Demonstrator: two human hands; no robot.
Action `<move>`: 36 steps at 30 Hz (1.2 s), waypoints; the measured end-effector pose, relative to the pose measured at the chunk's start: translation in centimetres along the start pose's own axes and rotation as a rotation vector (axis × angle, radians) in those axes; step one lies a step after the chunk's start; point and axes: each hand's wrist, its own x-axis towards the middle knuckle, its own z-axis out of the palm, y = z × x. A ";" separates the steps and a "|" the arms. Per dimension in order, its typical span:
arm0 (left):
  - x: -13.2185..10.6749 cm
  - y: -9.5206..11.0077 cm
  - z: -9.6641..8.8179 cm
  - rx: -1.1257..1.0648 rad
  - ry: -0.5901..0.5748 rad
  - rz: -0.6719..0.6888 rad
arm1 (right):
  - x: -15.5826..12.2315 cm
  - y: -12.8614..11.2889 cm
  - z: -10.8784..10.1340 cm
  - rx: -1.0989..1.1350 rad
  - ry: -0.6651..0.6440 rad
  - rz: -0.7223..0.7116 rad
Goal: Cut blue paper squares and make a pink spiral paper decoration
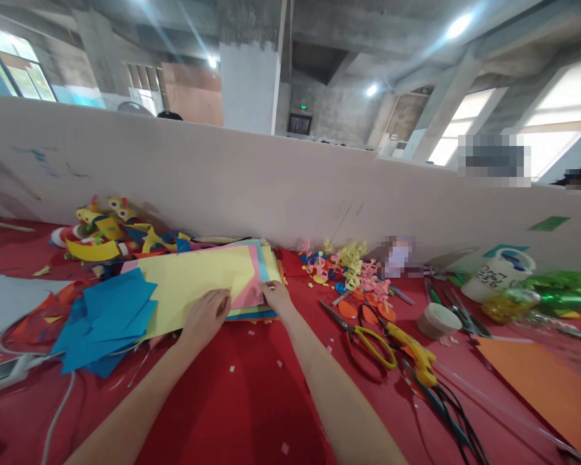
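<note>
Plainly, in the head view, the work in hand is sorting through a stack [252,313] of coloured sheets on the red table [252,387]. The left hand [206,320] lies on the yellow sheet [193,278] at its near edge, fingers together and bent down onto the paper, closed around nothing. The right hand [275,298] has its fingertips drawn close at the right edge of the pink sheet [249,294]; whether they pinch it or only touch it I cannot tell.

To my eye it goes best if the left hand pins the stack flat while the right fingertips lift only one edge, so that the lower sheets stay put.

The pink sheet sits just under the yellow, its edge touching the right fingertips and just beside the left. Scissors [368,336] lie well apart, to the right.
</note>
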 end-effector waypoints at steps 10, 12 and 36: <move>-0.5 -0.4 0.2 -0.011 0.182 -0.159 | -1.0 -1.4 -0.5 -0.148 0.057 -0.013; -0.6 -0.5 0.4 -0.007 0.197 -0.165 | -1.1 -1.5 -0.9 -0.158 0.044 -0.022; -0.7 -0.7 0.7 0.022 0.209 -0.101 | -1.7 -1.7 -1.7 -0.272 0.099 -0.151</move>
